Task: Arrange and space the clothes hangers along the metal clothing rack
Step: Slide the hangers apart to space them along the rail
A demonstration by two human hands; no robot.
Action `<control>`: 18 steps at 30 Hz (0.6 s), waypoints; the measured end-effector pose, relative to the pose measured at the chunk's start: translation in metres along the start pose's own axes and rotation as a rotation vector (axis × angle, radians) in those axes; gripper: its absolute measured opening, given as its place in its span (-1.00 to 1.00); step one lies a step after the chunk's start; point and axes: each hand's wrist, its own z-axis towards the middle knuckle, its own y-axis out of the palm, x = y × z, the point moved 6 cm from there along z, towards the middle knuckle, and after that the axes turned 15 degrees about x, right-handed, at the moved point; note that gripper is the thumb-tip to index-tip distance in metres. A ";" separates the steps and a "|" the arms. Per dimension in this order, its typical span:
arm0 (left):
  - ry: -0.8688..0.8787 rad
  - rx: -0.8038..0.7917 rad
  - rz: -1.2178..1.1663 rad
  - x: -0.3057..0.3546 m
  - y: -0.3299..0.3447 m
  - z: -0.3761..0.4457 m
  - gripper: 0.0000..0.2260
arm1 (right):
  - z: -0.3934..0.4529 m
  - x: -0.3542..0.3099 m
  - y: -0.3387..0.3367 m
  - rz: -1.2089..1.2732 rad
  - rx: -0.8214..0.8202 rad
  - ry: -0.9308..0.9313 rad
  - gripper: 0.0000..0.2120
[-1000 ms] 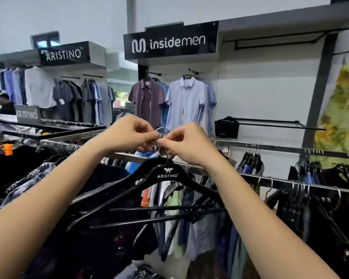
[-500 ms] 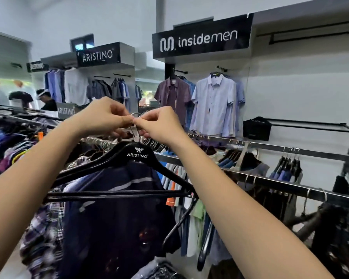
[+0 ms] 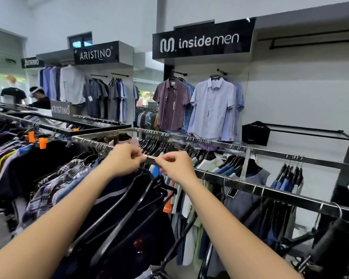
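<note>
Lowered since half a second ago: both hands, down from chest height to the near shiny metal clothing rail [image 3: 240, 183], with the black plastic hangers [image 3: 149, 190] dropped below them and tilted steeply.

Head view. Left hand [image 3: 123, 160] curled nearly shut at the rail, thumb and forefinger pinched together; right hand [image 3: 175, 166] the same, just beside it, fingertips almost meeting over the bar. Whatever sits in the pinch too small and hidden to name; probably hanger hooks, cannot tell. Black hangers hanging under both wrists, one with a small white logo, slanting down to the left across a dark navy garment [image 3: 117, 218] with a pale stripe. More hooks spaced along the rail to the right, carrying grey and blue shirts. Plaid shirts [image 3: 54, 184] packed at the left end. Second metal rail [image 3: 270, 151] behind, also hung with dark hangers. On the far wall, a purple short-sleeved shirt [image 3: 171, 103] and a pale blue one [image 3: 212, 107] under a black "insidemen" sign [image 3: 201, 42].
</note>
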 end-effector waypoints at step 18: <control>0.029 -0.048 -0.142 0.054 0.143 0.021 -0.78 | 0.028 0.082 -0.085 -0.523 0.251 -0.043 -0.73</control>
